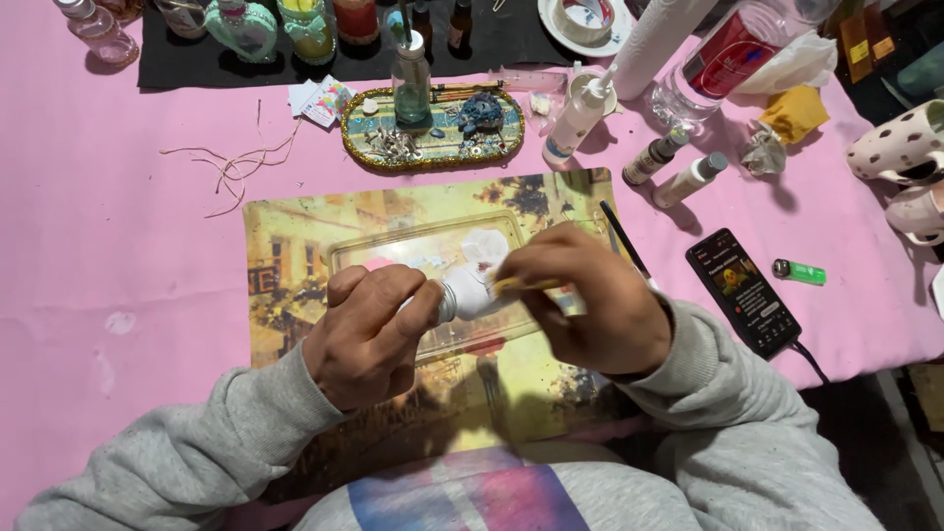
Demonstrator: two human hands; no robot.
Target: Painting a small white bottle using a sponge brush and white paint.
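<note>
My bench (128,246) wears a plain pink cloth, with a black mat (492,39) laid along its far edge. My placemat (295,256) is printed with a faded street scene in yellows, ochres and browns. My sleeves (197,452) are pale heathered grey. The bottle (472,285) I'm working on is coated white, and the brush handle (521,286) in my right grip (590,305) is yellow. The oval tray (433,133) is teal, rimmed in gold beads. The lighter (798,271) is bright green, the phone (744,292) black, the mug (900,143) cream with dark dots.
</note>
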